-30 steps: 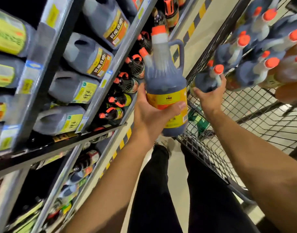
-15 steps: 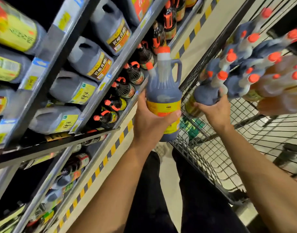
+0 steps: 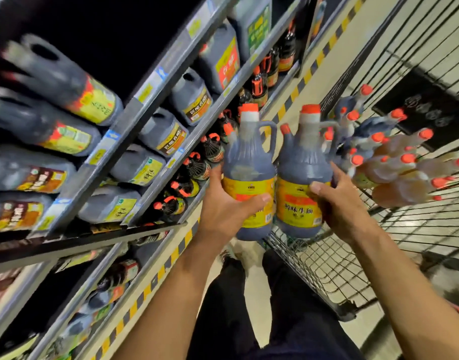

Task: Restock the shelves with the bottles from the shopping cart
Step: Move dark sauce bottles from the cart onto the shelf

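Holding one dark bottle apiece, the two hands meet in the middle of the head view, between the shelves and the cart. The left hand point(image 3: 229, 203) is wrapped around the yellow label of the left bottle point(image 3: 249, 162), thumb across the front. The right hand point(image 3: 337, 201) clasps the right bottle point(image 3: 302, 165) from its outer side, fingers behind it. Both bottles stand upright, orange-capped, each with a loop handle at the neck — their bodies are just beside each other, almost touching, raised above the near corner of the shopping cart point(image 3: 314, 263).

Two bottles are in hand; more lie in the cart behind the right hand: a cluster of dark bottles point(image 3: 366, 126) and some pale amber ones point(image 3: 400, 175), all orange-capped, too blurred and overlapped to count.

To the left, the shelves point(image 3: 155, 100) carry large dark jugs point(image 3: 194, 97) lying in rows, at least nine visible across two tiers. Beyond the lower rail sits a row of small round bottles point(image 3: 197, 166) with orange tops — about six. Lower shelves hold more bottles, dim and smeared. A yellow-and-black striped strip point(image 3: 158, 276) runs along the shelf base. Below the arms, dark trousers point(image 3: 223, 307) stand on the pale floor.
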Demonstrator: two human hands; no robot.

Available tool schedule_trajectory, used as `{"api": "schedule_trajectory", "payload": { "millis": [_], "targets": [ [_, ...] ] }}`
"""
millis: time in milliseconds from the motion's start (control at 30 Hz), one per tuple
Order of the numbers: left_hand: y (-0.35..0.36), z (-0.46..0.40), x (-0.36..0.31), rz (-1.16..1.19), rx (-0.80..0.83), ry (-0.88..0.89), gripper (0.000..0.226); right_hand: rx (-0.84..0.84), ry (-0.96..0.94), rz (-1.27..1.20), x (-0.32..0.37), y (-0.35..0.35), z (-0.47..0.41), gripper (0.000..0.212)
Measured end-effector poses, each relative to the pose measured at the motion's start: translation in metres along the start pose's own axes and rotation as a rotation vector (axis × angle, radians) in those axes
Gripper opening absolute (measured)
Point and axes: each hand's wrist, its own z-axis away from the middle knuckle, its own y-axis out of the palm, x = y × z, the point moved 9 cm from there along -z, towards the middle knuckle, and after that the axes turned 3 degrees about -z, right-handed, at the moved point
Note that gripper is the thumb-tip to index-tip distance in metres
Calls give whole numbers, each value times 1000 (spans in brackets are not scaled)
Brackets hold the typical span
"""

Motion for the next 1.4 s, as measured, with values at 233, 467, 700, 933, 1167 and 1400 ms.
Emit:
{"api": "schedule_trajectory", "payload": {
  "millis": [233,467,700,933,1167,1400],
  "targets": [
    [-85,41,-39,118,-123,111,82,106,-28,27,40,102,17,108],
    [-219,108,-84,220,-328,321,88,343,-195,145,99,262,54,106],
    [-367,186,-114,228,-613,567,94,633,-417,209,133,440,104,102],
    [-461,211,-128,246,-874,736,94,835,-759,264,154,560,146,85],
    [-475,195,-127,239,-1014,781,102,793,-960,360,156,595,131,83],
    [-472,175,-118,232,-1147,680,98,805,-918,328,134,610,86,81]
  ]
}}
